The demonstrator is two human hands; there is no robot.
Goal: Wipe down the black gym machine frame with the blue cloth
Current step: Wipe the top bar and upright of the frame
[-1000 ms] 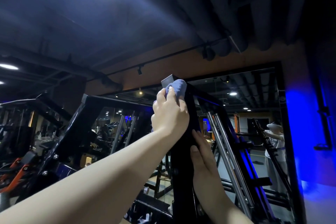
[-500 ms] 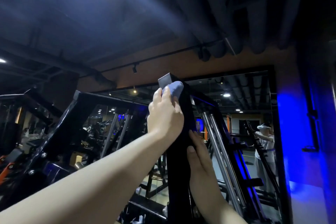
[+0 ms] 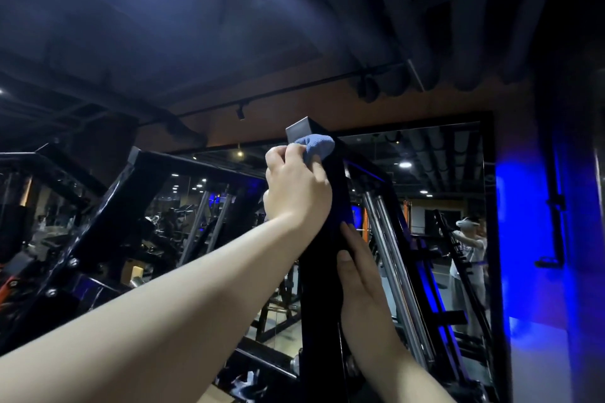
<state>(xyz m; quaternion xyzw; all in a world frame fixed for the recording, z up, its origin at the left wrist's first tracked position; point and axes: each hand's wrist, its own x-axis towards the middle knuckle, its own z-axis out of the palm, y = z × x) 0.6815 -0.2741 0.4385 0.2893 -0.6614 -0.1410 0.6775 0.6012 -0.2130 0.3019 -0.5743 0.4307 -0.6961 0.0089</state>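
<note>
Wiping the top of the upright

My left hand (image 3: pixel 296 188) clamps the blue cloth (image 3: pixel 315 146) against the black frame (image 3: pixel 322 271) near its cap; my right hand (image 3: pixel 361 288), fingers together, steadies it. Everything below looks left.

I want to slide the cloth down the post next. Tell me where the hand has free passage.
The black post is bare on its front face between the left hand, gripping the blue cloth near the top cap, and the bottom of the picture. The post's right edge is crowded: the right hand lies flat along it, with chrome guide rods close behind.
</note>
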